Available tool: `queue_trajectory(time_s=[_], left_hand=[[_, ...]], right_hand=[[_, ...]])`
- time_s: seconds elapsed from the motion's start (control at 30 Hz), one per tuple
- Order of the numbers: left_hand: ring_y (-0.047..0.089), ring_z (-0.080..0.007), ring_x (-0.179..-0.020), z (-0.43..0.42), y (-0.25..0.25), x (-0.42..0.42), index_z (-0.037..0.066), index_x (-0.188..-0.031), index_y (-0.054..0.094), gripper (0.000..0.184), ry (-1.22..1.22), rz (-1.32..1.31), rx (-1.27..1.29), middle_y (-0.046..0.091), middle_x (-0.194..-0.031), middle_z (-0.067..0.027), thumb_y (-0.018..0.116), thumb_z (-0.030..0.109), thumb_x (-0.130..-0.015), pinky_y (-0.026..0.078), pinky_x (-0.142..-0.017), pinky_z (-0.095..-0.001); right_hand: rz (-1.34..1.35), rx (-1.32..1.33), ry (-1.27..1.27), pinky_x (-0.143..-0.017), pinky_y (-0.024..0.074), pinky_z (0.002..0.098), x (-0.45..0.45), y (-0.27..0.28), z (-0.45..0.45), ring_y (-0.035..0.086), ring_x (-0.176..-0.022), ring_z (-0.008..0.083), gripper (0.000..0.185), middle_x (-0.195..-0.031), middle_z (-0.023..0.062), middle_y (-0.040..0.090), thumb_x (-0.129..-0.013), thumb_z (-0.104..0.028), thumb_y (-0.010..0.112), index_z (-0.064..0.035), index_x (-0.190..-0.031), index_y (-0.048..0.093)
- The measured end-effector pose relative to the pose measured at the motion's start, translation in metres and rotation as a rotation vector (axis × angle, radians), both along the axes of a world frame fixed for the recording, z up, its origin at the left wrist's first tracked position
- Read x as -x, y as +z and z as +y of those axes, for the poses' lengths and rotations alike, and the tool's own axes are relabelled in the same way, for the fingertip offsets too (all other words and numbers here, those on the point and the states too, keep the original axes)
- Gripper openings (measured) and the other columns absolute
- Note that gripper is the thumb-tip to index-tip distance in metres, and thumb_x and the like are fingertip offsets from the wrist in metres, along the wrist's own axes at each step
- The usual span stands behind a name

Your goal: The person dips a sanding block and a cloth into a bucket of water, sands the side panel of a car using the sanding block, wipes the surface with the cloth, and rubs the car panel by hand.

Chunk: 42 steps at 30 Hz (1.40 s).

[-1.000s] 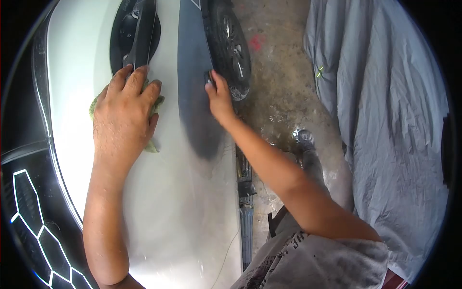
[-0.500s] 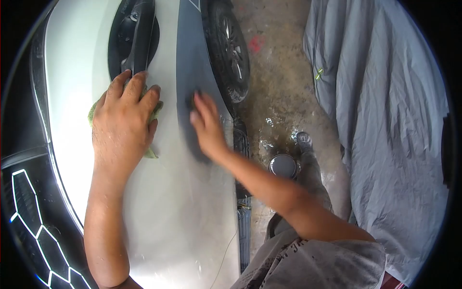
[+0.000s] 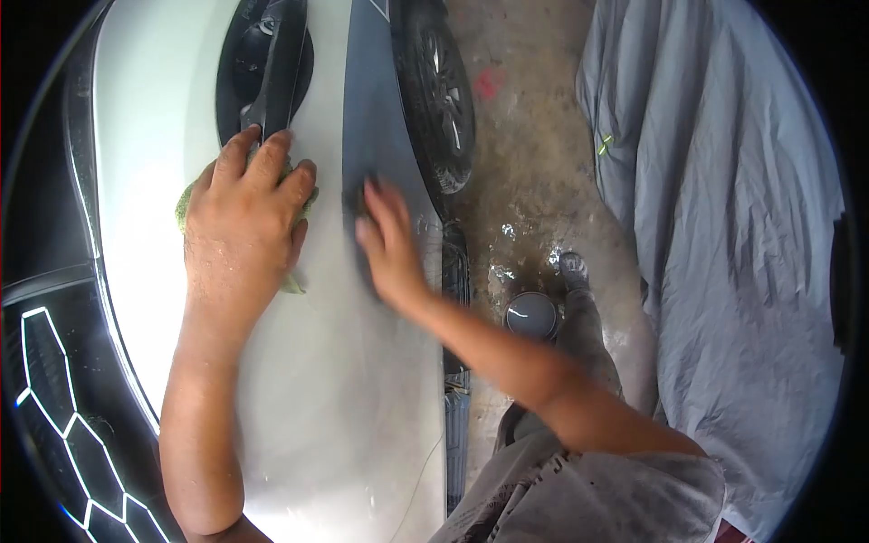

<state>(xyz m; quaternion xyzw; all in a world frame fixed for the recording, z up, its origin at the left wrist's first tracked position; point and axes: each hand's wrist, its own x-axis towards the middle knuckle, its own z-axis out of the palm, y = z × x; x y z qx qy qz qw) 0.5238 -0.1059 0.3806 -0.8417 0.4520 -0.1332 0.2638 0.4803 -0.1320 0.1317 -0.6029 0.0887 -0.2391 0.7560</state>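
Note:
My left hand [image 3: 240, 217] presses a green cloth [image 3: 184, 206] against the pale car door panel [image 3: 299, 398]. Its fingers curl over the cloth just below the black door handle [image 3: 276, 68], and a corner of the cloth pokes out by the thumb. On the grey patch [image 3: 367, 109] along the panel's right side lies my right hand [image 3: 394, 249], smeared by motion. Its fingers are bent together against the surface, with something dark by the fingertips that I cannot make out.
A round bucket of greyish liquid [image 3: 531, 315] stands on the wet concrete floor [image 3: 534, 172] near my foot [image 3: 573, 265]. A car wheel [image 3: 444, 100] is beyond the panel edge. Grey sheeting [image 3: 724, 271] hangs at right. Dark glass [image 3: 54, 226] reflecting hexagonal lights borders the panel at left.
The view has shifted slightly, so the car and my left hand sit a little further right. My right hand remains on the grey patch, blurred in both frames.

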Motion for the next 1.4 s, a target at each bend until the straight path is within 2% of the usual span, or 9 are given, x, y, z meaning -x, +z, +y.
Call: queue_trajectory(time_s=[0.17,0.4,0.53,0.77,0.87,1.07,1.23,1.33,1.4], left_hand=[[0.056,-0.0311,-0.131,-0.001,0.003,-0.001,0.011,-0.103,0.075,0.038,-0.037,0.005,-0.006,0.062,-0.134,-0.0037,0.083,0.005,-0.067,0.055,-0.098,-0.0437],[0.059,-0.0298,-0.123,-0.004,0.014,-0.002,0.007,-0.094,0.072,0.032,-0.050,0.074,0.150,0.063,-0.131,-0.0063,0.081,0.000,-0.065,0.057,-0.094,-0.0421],[0.060,-0.0315,-0.119,-0.019,0.045,-0.002,0.006,-0.094,0.070,0.031,0.009,0.070,0.194,0.064,-0.130,-0.0077,0.078,-0.003,-0.065,0.057,-0.092,-0.0420],[0.059,-0.0324,-0.126,-0.031,0.114,-0.115,0.011,-0.106,0.076,0.028,-0.133,-0.465,0.260,0.063,-0.138,-0.0052,0.069,-0.001,-0.081,0.053,-0.097,-0.0443],[0.050,-0.0325,-0.139,-0.029,0.109,-0.149,0.015,-0.105,0.078,0.021,-0.086,-0.545,0.243,0.058,-0.146,-0.0042,0.078,0.019,-0.084,0.045,-0.109,-0.0533],[0.024,-0.0315,-0.156,-0.039,0.112,-0.107,0.022,-0.124,0.073,0.068,0.193,-0.287,0.135,0.041,-0.161,-0.0054,0.095,0.036,-0.061,0.028,-0.118,-0.0692],[0.062,-0.0339,-0.122,-0.039,0.127,-0.141,0.013,-0.118,0.071,0.047,0.241,-0.405,0.215,0.058,-0.144,-0.0075,0.087,0.020,-0.075,0.049,-0.101,-0.0494],[0.065,-0.0363,-0.114,-0.057,0.120,-0.155,0.009,-0.113,0.069,0.037,0.163,-0.154,0.319,0.059,-0.141,-0.0100,0.082,0.012,-0.078,0.054,-0.090,-0.0428],[0.069,-0.0239,-0.089,-0.083,0.110,-0.162,0.005,-0.108,0.066,0.027,0.140,0.116,0.651,0.069,-0.113,-0.0090,0.076,0.006,-0.083,0.054,-0.076,-0.0327]], right_hand=[[-0.006,-0.024,0.087,-0.123,0.0303,0.0447,0.059,-0.019,0.033,0.033,-0.150,0.0390,0.054,-0.161,0.0215,0.032,-0.104,-0.012,0.056,-0.0030,-0.155,0.041],[0.010,-0.015,-0.121,-0.115,0.0380,0.0399,-0.119,0.016,-0.077,0.049,-0.134,0.0361,0.051,-0.145,0.0209,0.048,-0.103,-0.014,0.058,-0.0034,-0.151,0.044],[0.045,-0.081,0.041,-0.124,0.0271,0.0458,-0.009,0.008,-0.020,0.033,-0.150,0.0386,0.055,-0.157,0.0238,0.037,-0.104,-0.013,0.057,-0.0027,-0.155,0.039],[0.055,-0.025,-0.030,-0.120,0.0321,0.0441,-0.106,0.021,-0.080,0.040,-0.142,0.0370,0.052,-0.151,0.0224,0.042,-0.103,-0.016,0.057,-0.0015,-0.151,0.041],[0.101,-0.005,-0.022,-0.119,0.0336,0.0435,-0.172,0.034,-0.128,0.042,-0.141,0.0397,0.052,-0.152,0.0228,0.041,-0.105,-0.022,0.056,-0.0038,-0.152,0.042],[0.083,0.070,-0.024,-0.120,0.0324,0.0420,-0.175,0.027,-0.125,0.040,-0.144,0.0374,0.054,-0.156,0.0203,0.037,-0.106,-0.024,0.056,-0.0064,-0.155,0.040],[0.114,0.049,0.018,-0.119,0.0331,0.0415,-0.171,0.029,-0.132,0.041,-0.143,0.0372,0.056,-0.154,0.0209,0.039,-0.105,-0.024,0.057,-0.0057,-0.156,0.040],[0.070,0.030,-0.042,-0.119,0.0333,0.0415,-0.171,0.026,-0.125,0.041,-0.143,0.0367,0.056,-0.152,0.0211,0.042,-0.104,-0.023,0.058,-0.0049,-0.154,0.042],[0.057,0.046,-0.066,-0.120,0.0324,0.0418,-0.146,0.019,-0.105,0.042,-0.142,0.0366,0.055,-0.151,0.0211,0.043,-0.104,-0.021,0.058,-0.0046,-0.154,0.042]])
